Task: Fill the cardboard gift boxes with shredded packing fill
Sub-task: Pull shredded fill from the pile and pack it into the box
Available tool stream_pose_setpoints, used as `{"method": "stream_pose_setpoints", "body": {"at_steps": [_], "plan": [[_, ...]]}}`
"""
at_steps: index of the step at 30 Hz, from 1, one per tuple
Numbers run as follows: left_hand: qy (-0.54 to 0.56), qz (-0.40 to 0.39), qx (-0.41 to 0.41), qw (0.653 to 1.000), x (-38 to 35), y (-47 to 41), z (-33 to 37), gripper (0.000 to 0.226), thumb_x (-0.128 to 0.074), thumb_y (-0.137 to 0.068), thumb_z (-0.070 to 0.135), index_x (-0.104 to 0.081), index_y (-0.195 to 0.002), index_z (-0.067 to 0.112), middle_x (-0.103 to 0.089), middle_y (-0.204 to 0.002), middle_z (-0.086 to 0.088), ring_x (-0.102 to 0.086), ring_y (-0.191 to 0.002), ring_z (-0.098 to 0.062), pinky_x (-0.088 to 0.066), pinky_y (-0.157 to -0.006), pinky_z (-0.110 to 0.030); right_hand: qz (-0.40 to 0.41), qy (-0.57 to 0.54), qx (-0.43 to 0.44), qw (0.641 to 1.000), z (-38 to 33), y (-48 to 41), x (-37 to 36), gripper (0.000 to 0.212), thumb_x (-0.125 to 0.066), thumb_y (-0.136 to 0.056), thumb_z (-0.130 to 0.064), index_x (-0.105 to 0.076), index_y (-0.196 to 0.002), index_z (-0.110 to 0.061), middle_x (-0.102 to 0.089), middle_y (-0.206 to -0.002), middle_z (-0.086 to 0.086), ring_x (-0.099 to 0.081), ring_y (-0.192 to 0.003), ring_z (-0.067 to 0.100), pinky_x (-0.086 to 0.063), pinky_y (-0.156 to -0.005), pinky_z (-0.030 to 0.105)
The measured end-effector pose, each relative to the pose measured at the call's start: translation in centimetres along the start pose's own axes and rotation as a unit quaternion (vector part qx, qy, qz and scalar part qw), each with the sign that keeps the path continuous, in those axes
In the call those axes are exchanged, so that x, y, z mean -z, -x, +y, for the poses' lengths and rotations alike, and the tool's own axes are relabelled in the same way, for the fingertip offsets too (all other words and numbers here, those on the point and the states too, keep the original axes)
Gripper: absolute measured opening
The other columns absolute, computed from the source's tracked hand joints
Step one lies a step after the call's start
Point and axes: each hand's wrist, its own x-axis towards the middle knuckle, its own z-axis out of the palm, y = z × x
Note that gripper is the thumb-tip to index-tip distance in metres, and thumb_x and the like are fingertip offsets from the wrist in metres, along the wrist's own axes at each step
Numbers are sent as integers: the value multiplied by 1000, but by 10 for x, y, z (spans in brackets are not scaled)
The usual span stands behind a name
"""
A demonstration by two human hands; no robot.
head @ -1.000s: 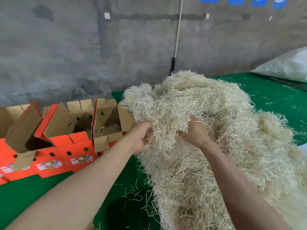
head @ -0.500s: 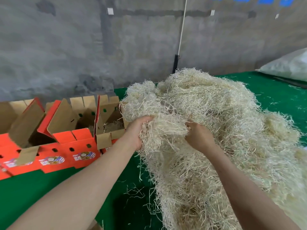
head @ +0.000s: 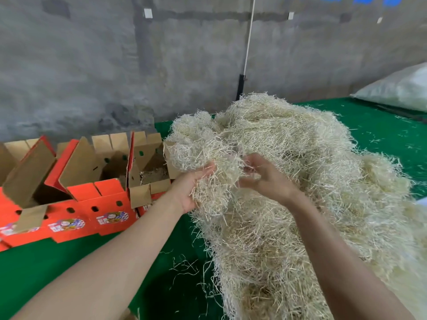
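Note:
A big heap of pale shredded packing fill (head: 300, 181) covers the right half of the green table (head: 69, 269). My left hand (head: 189, 188) cups a clump of fill (head: 219, 181) at the heap's left edge, palm turned toward it. My right hand (head: 265, 179) is at the other side of the same clump, fingers curled into the strands. Left of the heap stand open orange cardboard gift boxes, flaps up. The nearest box (head: 150, 172) has a little fill on its bottom. The box beside it (head: 101, 176) looks dark inside.
More orange boxes (head: 27, 181) continue off the left edge. A grey concrete wall rises behind the table, with a white cord (head: 249, 38) hanging down it. A white sack (head: 397, 88) lies at the far right. Loose strands (head: 184, 266) litter the green cloth near me.
Both hands have drawn a clump out of the heap's left side, downward and toward me. My left palm has opened up beneath it, and my right fingers have loosened.

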Motion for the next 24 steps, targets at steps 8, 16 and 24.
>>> {"method": "stream_pose_setpoints", "body": {"at_steps": [8, 16, 24], "plan": [[-52, 50, -10, 997, -13, 5, 0, 29, -71, -71, 14, -66, -99, 11, -62, -118, -16, -61, -105, -33, -49, -90, -47, 29, 166, 39, 985, 4, -7, -36, 24, -53, -82, -12, -52, -106, -12, -59, -83, 1, -54, -67, 9, -46, -77, 24], [33, 55, -68, 996, 5, 14, 24, 44, -74, -55, 35, -57, -92, 18, -62, -102, -10, -60, -85, -29, -50, -70, -39, 86, 424, -101, 896, 60, -2, -8, 30, -52, -91, -37, -52, -121, -34, -66, -90, -12, -60, -87, 8, -21, -113, 49], [71, 89, -131, 985, 26, 13, 47, 44, -77, -62, 36, -61, -99, 19, -69, -98, -7, -67, -85, -26, -55, -66, -37, 55, 364, -216, 904, 85, 8, 14, 38, -57, -84, -23, -53, -122, -22, -64, -104, -2, -62, -89, 14, -54, -84, 33]]}}
